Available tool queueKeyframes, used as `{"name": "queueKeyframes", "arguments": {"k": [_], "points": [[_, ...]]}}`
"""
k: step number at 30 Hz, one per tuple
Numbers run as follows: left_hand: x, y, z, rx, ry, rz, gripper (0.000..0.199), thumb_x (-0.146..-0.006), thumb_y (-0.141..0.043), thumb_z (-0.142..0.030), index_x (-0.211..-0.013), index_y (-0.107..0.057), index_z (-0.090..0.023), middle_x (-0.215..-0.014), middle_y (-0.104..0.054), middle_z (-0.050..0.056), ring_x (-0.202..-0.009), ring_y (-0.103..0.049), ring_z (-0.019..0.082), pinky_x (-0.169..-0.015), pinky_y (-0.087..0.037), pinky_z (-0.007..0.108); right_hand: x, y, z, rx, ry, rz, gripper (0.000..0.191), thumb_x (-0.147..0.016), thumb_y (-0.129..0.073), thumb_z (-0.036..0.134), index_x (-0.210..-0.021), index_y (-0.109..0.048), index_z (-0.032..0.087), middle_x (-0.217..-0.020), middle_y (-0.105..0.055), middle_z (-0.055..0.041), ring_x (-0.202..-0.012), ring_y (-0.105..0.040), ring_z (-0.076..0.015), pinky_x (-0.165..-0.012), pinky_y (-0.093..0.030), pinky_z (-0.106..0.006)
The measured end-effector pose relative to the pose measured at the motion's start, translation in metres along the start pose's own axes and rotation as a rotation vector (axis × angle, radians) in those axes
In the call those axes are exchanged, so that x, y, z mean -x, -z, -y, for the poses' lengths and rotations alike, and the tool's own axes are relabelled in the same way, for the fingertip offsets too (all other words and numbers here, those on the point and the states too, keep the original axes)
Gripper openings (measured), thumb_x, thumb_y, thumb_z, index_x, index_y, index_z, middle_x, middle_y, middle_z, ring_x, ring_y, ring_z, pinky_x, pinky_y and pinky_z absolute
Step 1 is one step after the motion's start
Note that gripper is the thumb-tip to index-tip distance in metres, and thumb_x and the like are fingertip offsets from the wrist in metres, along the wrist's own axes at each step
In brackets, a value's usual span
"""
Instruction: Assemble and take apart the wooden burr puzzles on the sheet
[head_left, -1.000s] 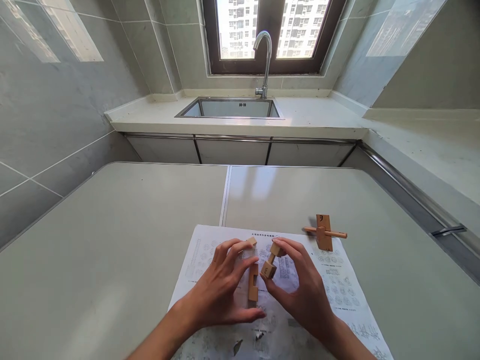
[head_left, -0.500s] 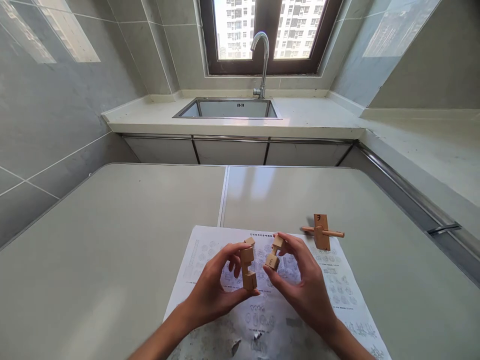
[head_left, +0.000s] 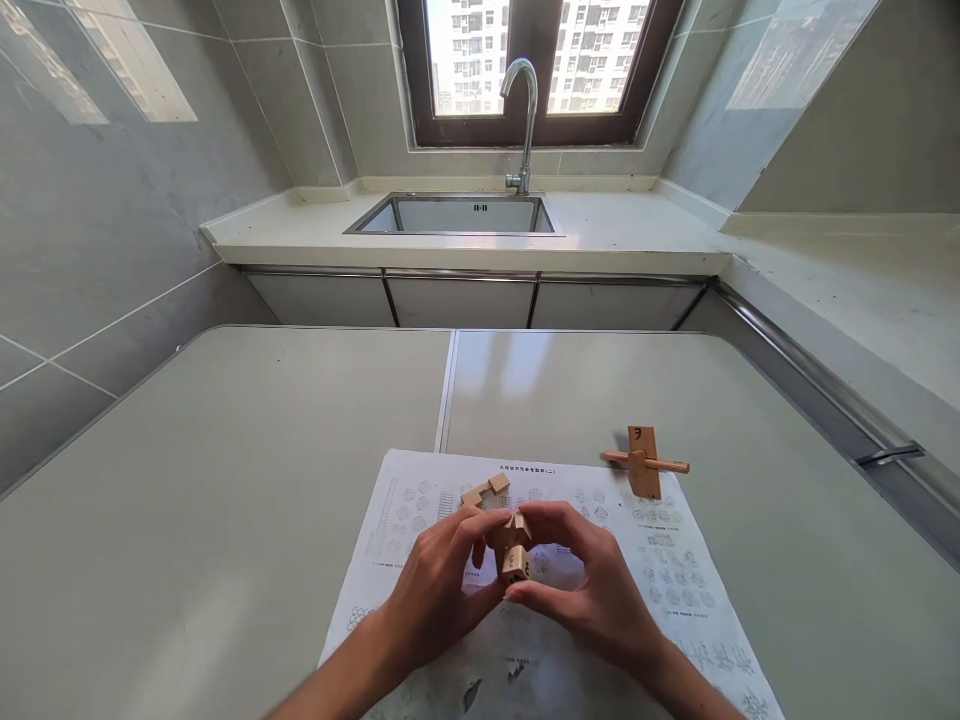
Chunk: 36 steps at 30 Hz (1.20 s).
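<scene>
My left hand (head_left: 431,585) pinches a notched wooden puzzle piece (head_left: 502,542) between thumb and fingertips. From the other side, my right hand (head_left: 604,575) grips a second notched wooden puzzle piece (head_left: 517,564) with dark marks on it. The two pieces touch over the printed sheet (head_left: 585,650); fingers partly cover them, and I cannot tell whether their notches interlock. Just beyond my left fingers, another notched wooden piece (head_left: 495,485) lies on the sheet, partly hidden.
Right of the sheet's far edge stands a wooden flat piece crossed by a rod (head_left: 643,464), with a dark mark on top. The sheet lies on a pale table (head_left: 225,480) with a centre seam. Behind it are a counter (head_left: 630,225), a sink (head_left: 465,233) and a faucet (head_left: 529,130).
My hands have come together, bringing the right piece leftward against the left one. The piece lying on the sheet behind them now shows more.
</scene>
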<state>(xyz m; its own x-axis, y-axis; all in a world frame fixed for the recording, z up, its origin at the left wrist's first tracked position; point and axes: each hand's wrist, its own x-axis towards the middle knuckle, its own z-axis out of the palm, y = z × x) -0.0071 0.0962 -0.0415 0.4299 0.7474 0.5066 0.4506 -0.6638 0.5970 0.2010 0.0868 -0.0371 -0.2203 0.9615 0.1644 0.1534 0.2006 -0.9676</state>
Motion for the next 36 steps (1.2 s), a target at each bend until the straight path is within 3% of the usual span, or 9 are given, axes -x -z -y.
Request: {"name": "queueKeyframes", "arguments": {"k": [6,11,15,20,25,31,36], "points": [[0.0,0.002,-0.001,-0.034,-0.016,0.022,0.048,-0.098,-0.071,-0.028,-0.14,-0.048,-0.027,-0.096,-0.071,0.004,-0.072,-0.066,0.015,-0.068,-0.059,0.028,0.0,0.002,-0.002,-0.012,-0.031,0.012,0.059,-0.075,-0.093,0.049,-0.121,-0.066,0.024,-0.101,-0.078,-0.005,-0.091,-0.076,-0.0253,-0.09,-0.064,-0.043],[0.0,0.005,-0.002,-0.118,-0.11,0.091,0.039,-0.101,-0.061,-0.019,-0.138,-0.05,-0.025,-0.099,-0.075,0.006,-0.083,-0.074,0.02,-0.072,-0.061,0.032,0.0,0.001,-0.002,0.037,0.021,0.035,0.053,-0.077,-0.091,0.049,-0.119,-0.068,0.024,-0.104,-0.077,-0.0069,-0.089,-0.076,-0.0249,-0.085,-0.063,-0.041],[0.0,0.004,-0.005,-0.07,-0.101,0.132,0.039,-0.101,-0.065,-0.027,-0.137,-0.051,-0.027,-0.103,-0.077,0.006,-0.087,-0.075,0.021,-0.078,-0.061,0.034,-0.002,0.003,0.001,0.045,0.027,0.063,0.047,-0.08,-0.089,0.05,-0.114,-0.071,0.024,-0.103,-0.077,-0.0062,-0.085,-0.074,-0.0233,-0.081,-0.062,-0.038],[-0.006,0.005,-0.016,0.186,0.136,0.076,0.048,-0.09,-0.076,-0.024,-0.132,-0.054,-0.03,-0.093,-0.074,0.0,-0.075,-0.07,0.016,-0.071,-0.058,0.028,-0.004,0.005,0.004,-0.041,-0.001,0.119,0.039,-0.093,-0.071,0.059,-0.113,-0.072,0.025,-0.099,-0.073,-0.0052,-0.082,-0.071,-0.0221,-0.078,-0.06,-0.036],[-0.015,0.013,-0.022,0.51,0.397,0.155,0.059,-0.08,-0.083,-0.024,-0.132,-0.056,-0.03,-0.098,-0.072,0.004,-0.08,-0.068,0.019,-0.067,-0.057,0.029,-0.005,0.005,0.005,-0.067,-0.025,0.094,0.024,-0.101,-0.064,0.047,-0.112,-0.07,0.026,-0.101,-0.072,-0.0047,-0.09,-0.071,-0.0224,-0.078,-0.06,-0.035],[-0.016,0.017,-0.019,0.614,0.479,0.22,0.066,-0.074,-0.085,-0.015,-0.13,-0.055,-0.032,-0.094,-0.062,0.0,-0.074,-0.058,0.015,-0.069,-0.055,0.029,-0.003,0.002,0.003,-0.048,-0.05,0.027,0.023,-0.101,-0.065,0.046,-0.106,-0.07,0.024,-0.089,-0.072,-0.0038,-0.079,-0.069,-0.0208,-0.07,-0.061,-0.032],[-0.015,0.016,-0.021,0.668,0.518,0.236,0.064,-0.074,-0.083,-0.012,-0.128,-0.054,-0.031,-0.097,-0.063,0.001,-0.08,-0.062,0.017,-0.071,-0.055,0.03,0.0,0.001,-0.001,0.013,-0.027,-0.004,0.024,-0.101,-0.065,0.047,-0.104,-0.069,0.023,-0.084,-0.071,-0.003,-0.073,-0.068,-0.0196,-0.066,-0.059,-0.031]]}}
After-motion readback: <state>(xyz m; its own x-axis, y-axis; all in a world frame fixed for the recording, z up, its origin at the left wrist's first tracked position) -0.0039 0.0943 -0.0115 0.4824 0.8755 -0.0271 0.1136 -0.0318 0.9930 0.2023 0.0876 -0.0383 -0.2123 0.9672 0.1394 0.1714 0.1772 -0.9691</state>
